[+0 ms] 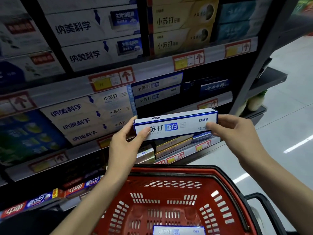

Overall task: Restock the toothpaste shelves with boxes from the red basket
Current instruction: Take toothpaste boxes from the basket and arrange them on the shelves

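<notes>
- 2 hands are holding 1 white-and-blue toothpaste box (176, 127) at centre frame, level and lengthwise, above the red basket (220, 189). The left hand (126, 145) is pinching its left end, thumb on the printed face; the right hand (237, 131) is clasping its right end.
- By my judgement the box is travelling from basket to shelf; it is not resting on any shelf yet.
- Next, it is needing a place with the 2 matching boxes (155, 92) just above centre; whether room is remaining there I cannot tell.
- 1 more box of the same print (179, 230) is lying in the basket at the bottom edge.
- Dark gold-edged boxes (172, 145) are sitting stacked directly below the held box, so a low approach is risking a knock against them.
</notes>
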A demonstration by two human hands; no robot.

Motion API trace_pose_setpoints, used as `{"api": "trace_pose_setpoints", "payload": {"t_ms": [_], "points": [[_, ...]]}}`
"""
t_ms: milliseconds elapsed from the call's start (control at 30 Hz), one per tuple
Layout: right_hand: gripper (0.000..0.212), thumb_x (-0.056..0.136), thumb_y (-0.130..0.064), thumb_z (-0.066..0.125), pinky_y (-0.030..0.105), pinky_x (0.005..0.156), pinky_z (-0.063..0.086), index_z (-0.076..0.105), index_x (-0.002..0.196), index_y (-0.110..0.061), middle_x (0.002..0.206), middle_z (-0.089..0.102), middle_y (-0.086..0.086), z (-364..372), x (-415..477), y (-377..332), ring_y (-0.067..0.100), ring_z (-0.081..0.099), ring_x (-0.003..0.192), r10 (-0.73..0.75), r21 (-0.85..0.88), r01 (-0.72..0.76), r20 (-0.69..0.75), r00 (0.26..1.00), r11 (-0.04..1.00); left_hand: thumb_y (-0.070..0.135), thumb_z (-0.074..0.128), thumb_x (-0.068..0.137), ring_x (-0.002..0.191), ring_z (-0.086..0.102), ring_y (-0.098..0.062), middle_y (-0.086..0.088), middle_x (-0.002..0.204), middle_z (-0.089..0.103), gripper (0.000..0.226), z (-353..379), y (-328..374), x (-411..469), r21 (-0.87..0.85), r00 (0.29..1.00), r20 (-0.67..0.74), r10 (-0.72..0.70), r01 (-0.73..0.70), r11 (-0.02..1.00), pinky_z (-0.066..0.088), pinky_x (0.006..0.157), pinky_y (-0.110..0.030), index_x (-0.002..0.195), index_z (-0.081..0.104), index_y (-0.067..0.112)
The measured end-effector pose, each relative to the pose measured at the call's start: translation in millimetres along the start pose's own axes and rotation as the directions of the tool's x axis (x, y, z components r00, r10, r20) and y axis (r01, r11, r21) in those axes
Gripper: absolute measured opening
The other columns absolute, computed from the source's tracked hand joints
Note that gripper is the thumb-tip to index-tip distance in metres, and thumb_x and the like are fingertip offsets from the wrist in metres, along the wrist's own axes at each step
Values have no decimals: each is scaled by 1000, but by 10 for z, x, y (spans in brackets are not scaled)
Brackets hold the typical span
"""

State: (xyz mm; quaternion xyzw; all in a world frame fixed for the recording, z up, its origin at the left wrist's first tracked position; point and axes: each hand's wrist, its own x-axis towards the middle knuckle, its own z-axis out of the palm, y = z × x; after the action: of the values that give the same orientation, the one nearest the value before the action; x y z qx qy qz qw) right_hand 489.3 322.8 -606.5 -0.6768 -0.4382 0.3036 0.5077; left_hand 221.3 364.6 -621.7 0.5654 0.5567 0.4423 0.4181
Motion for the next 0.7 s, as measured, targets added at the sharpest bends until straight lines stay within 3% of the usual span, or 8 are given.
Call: {"api": "trace_pose_setpoints", "payload": {"t_ms": [67, 167, 267, 400, 533, 633, 700], "points": [[23, 93, -26, 75, 38, 94, 58, 78, 115, -25, 101, 79, -14, 49, -26, 14, 4, 73, 97, -38, -13, 37, -23, 999, 999, 58, 70, 86, 119, 62, -1, 16, 125, 70, 70, 35, -54, 39, 78, 999, -32, 19, -17, 997, 51, 107, -38, 150, 50, 35], [24, 92, -26, 76, 39, 93, 58, 78, 116, -27, 99, 79, -15, 107, -47, 39, 3, 73, 95, -49, 5, 49, -49, 998, 999, 68, 65, 85, 124, 60, -7, 16, 129, 68, 76, 76, -88, 56, 65, 998, -57, 15, -11, 998, 49, 108, -43, 152, 44, 39], [24, 94, -25, 75, 34, 90, 59, 78, 118, -27, 99, 79, -15, 142, -53, 62, 0, 73, 93, -56, 11, 57, -75, 996, 998, 56, 67, 90, 129, 55, -6, 25, 125, 63, 68, 120, -96, 53, 54, 997, -72, 4, 0, 999, 46, 111, -38, 152, 44, 42], [23, 93, -23, 76, 32, 92, 58, 79, 115, -28, 97, 79, -15, 150, -38, 102, -1, 73, 92, -81, -22, 79, -83, 993, 997, 51, 76, 86, 120, 58, -6, 11, 128, 60, 67, 146, -150, 77, -14, 994, -83, -70, 69, 998, 49, 108, -40, 147, 48, 47], [24, 89, -24, 79, 37, 92, 59, 80, 113, -30, 95, 79, -16, 182, 33, 124, 4, 74, 93, -122, -73, 114, -115, 986, 991, 36, 75, 91, 125, 57, -7, 13, 130, 62, 60, 209, -108, 77, -74, 988, -119, -98, 90, 993, 45, 112, -39, 147, 52, 38], [24, 87, -25, 82, 36, 86, 60, 80, 111, -26, 92, 79, -13, 185, 165, 122, 4, 74, 89, -134, -56, 126, -156, 979, 990, 28, 74, 93, 113, 64, 0, 14, 125, 69, 53, 293, -19, 97, -124, 987, -141, -80, 63, 990, 51, 107, -36, 142, 57, 34], [26, 86, -25, 82, 38, 85, 60, 79, 112, -24, 94, 79, -11, 167, 318, 129, 8, 74, 91, -136, -44, 130, -175, 975, 990, 22, 72, 94, 115, 61, 0, 15, 128, 66, 52, 350, 35, 132, -119, 987, -146, -63, 46, 992, 49, 107, -33, 143, 55, 30]]}}
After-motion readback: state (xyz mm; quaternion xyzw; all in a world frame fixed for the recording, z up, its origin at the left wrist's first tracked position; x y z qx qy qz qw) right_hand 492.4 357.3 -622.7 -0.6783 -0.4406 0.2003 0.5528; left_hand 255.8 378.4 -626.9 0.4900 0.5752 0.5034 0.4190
